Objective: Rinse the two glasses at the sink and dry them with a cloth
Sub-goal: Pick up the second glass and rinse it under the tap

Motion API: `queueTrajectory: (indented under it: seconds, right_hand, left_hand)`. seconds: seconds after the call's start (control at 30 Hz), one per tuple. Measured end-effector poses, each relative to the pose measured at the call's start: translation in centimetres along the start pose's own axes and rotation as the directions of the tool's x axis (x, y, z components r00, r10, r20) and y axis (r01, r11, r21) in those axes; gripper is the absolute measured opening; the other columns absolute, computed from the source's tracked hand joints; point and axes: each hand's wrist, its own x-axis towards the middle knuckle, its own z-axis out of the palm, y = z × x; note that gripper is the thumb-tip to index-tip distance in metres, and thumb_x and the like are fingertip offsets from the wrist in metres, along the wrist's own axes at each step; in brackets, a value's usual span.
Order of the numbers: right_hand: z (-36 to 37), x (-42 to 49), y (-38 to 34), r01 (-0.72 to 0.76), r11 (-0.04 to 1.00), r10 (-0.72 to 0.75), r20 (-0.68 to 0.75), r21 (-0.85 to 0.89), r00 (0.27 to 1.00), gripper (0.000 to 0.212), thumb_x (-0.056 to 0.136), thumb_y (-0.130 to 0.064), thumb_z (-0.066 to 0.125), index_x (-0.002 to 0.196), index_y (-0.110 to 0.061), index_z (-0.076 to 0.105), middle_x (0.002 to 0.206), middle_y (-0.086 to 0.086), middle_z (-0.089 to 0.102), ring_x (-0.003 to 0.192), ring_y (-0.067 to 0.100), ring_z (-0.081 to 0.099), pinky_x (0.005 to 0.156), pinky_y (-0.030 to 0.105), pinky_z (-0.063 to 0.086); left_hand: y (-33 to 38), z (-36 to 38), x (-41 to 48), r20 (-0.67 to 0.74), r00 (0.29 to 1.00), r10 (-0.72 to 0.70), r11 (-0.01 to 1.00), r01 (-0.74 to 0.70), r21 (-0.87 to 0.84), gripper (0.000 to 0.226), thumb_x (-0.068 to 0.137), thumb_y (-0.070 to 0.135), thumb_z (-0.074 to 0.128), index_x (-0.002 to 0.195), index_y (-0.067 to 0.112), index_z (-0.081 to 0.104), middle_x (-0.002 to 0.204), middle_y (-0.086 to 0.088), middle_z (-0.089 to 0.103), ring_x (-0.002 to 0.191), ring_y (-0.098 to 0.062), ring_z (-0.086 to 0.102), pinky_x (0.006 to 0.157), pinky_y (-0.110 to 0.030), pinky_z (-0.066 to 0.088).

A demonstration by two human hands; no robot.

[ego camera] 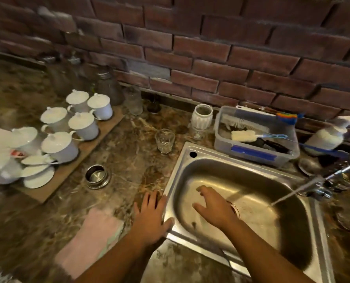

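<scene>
Hands: we count two; left hand (151,218) spread flat on sink (190,152) rim, right hand (215,207) splayed over basin, grasping nothing.
Cloth: one pink cloth (90,240) on counter.
Glasses: one tumbler (164,140), one stemmed glass (202,120), beyond sink.
Lidded cups: we count six (84,125).

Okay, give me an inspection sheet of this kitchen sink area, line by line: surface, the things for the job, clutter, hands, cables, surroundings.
Surface: brown marbled counter with a steel sink; water runs from the tap.
Job's things: clear tumbler upright on the counter beside the sink; white ribbed stemmed glass behind it; pink cloth flat at the counter's near edge.
Clutter: lidded white cups on a board, steel bowl, plastic tub of brushes, soap bottle.
Hands: left hand flat on the sink's edge, empty; right hand open over the basin, empty.
Cables: nothing seen.
Surroundings: red brick wall.
</scene>
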Motion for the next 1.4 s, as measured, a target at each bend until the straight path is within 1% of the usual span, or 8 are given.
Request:
queueTrajectory:
  seconds: [0.07, 0.3, 0.43, 0.6, 0.77, 0.93, 1.1, 1.4]
  right_hand:
    - [-0.2, 2.8, -1.3, 0.017, 0.999, -0.015, -0.036, 0.042, 0.999, 0.061, 0.093, -0.042, 0.064, 0.147, -0.022, 0.042, 0.149, 0.002, 0.048, 0.135, 0.019, 0.049, 0.109, 0.033, 0.042]
    - [0.3, 12.2, -4.2, 0.072, 0.943, -0.039, -0.105, 0.326, 0.994, 0.086, 0.085, -0.041, 0.076, 0.154, -0.020, 0.029, 0.160, 0.005, 0.035, 0.145, 0.022, 0.038, 0.119, 0.042, 0.036]
    - [1.4, 16.4, -4.9, 0.065, 0.883, 0.011, -0.160, 0.465, 0.987, 0.106, 0.079, -0.042, 0.081, 0.159, -0.022, 0.015, 0.165, 0.004, 0.023, 0.150, 0.022, 0.030, 0.122, 0.047, 0.032]
    - [2.0, 20.1, -6.0, 0.068, 0.779, 0.056, -0.177, 0.624, 0.983, 0.119, 0.073, -0.034, 0.087, 0.160, -0.029, 0.006, 0.168, 0.004, 0.019, 0.153, 0.022, 0.024, 0.124, 0.049, 0.028]
    - [2.3, 22.3, -6.5, 0.088, 0.664, 0.076, -0.184, 0.743, 0.980, 0.117, 0.072, -0.035, 0.088, 0.157, -0.039, 0.008, 0.162, -0.006, 0.032, 0.144, 0.010, 0.035, 0.122, 0.043, 0.032]
    - [2.5, 22.5, -6.9, 0.116, 0.697, 0.059, -0.217, 0.708, 0.974, 0.104, 0.075, -0.030, 0.087, 0.156, -0.031, 0.021, 0.155, 0.000, 0.044, 0.140, 0.015, 0.045, 0.118, 0.041, 0.039]
    - [1.8, 22.3, -7.2, 0.128, 0.734, 0.045, -0.235, 0.667, 0.971, 0.084, 0.075, -0.029, 0.087, 0.145, -0.024, 0.040, 0.145, 0.000, 0.053, 0.132, 0.016, 0.050, 0.114, 0.042, 0.042]
    - [-0.6, 16.5, -6.7, 0.117, 0.646, 0.105, -0.240, 0.754, 0.965, 0.081, 0.075, -0.020, 0.088, 0.142, -0.022, 0.043, 0.131, -0.007, 0.052, 0.125, 0.014, 0.053, 0.111, 0.036, 0.046]
  left_hand:
    - [-1.4, 1.2, 0.7, -0.031, 0.999, -0.012, 1.000, 0.013, 0.011, 0.080, 0.095, 0.069, 0.029, 0.160, 0.033, 0.000, 0.170, -0.003, -0.009, 0.156, -0.034, -0.009, 0.119, -0.064, -0.002]
    - [-3.2, 4.0, 1.5, -0.174, 0.985, -0.001, 1.000, 0.007, 0.030, 0.071, 0.097, 0.064, 0.024, 0.159, 0.039, -0.002, 0.168, 0.004, -0.009, 0.155, -0.027, -0.011, 0.115, -0.056, -0.018]
    - [-2.9, 3.5, 1.7, -0.134, 0.991, -0.021, 0.996, 0.032, 0.081, 0.071, 0.096, 0.054, 0.034, 0.160, 0.035, 0.011, 0.168, -0.001, 0.011, 0.155, -0.031, 0.009, 0.116, -0.059, -0.010]
    - [-2.8, 3.3, 1.8, -0.128, 0.990, -0.056, 0.996, 0.064, 0.059, 0.072, 0.094, 0.056, 0.038, 0.159, 0.038, 0.015, 0.169, 0.000, 0.015, 0.155, -0.030, 0.010, 0.117, -0.059, -0.003]
    - [-3.5, 4.2, 1.9, -0.119, 0.993, -0.029, 0.995, 0.040, 0.092, 0.075, 0.091, 0.058, 0.045, 0.158, 0.033, 0.025, 0.169, -0.002, 0.018, 0.154, -0.031, 0.018, 0.117, -0.058, 0.002]
    - [-3.5, 4.2, 1.9, -0.112, 0.993, -0.029, 0.991, 0.043, 0.128, 0.073, 0.088, 0.056, 0.048, 0.156, 0.031, 0.033, 0.167, -0.004, 0.025, 0.152, -0.032, 0.023, 0.113, -0.062, 0.014]
    - [-3.3, 4.3, 1.8, -0.138, 0.990, -0.024, 0.988, 0.045, 0.149, 0.075, 0.090, 0.053, 0.049, 0.158, 0.030, 0.027, 0.168, -0.006, 0.020, 0.153, -0.029, 0.014, 0.115, -0.062, 0.010]
    - [-3.1, 4.3, 1.5, -0.160, 0.987, -0.015, 0.990, 0.038, 0.138, 0.067, 0.099, 0.057, 0.031, 0.160, 0.035, 0.014, 0.169, -0.002, 0.013, 0.155, -0.026, 0.006, 0.118, -0.055, -0.002]
